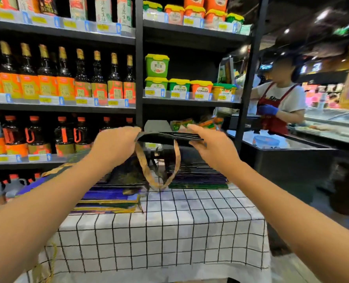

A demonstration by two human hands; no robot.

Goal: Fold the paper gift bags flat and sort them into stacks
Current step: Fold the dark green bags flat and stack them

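A dark paper gift bag [165, 137] is held flat and level in the air above the table, seen edge-on. My left hand [116, 146] grips its left end and my right hand [212, 148] pinches its right end. Its gold rope handles [149, 172] hang down in loops toward the table. Below, on the checked tablecloth [165, 231], lie flat stacks of bags: a blue and purple stack [112, 198] at the left, a dark green one [198, 177] at the right, and a dark patterned bag [126, 173] between them.
Black store shelves with sauce bottles [63, 76] and tubs [179, 86] stand right behind the table. A person in a red apron [275, 107] works at a counter to the right. A chest freezer [292, 152] stands beside the table's right side.
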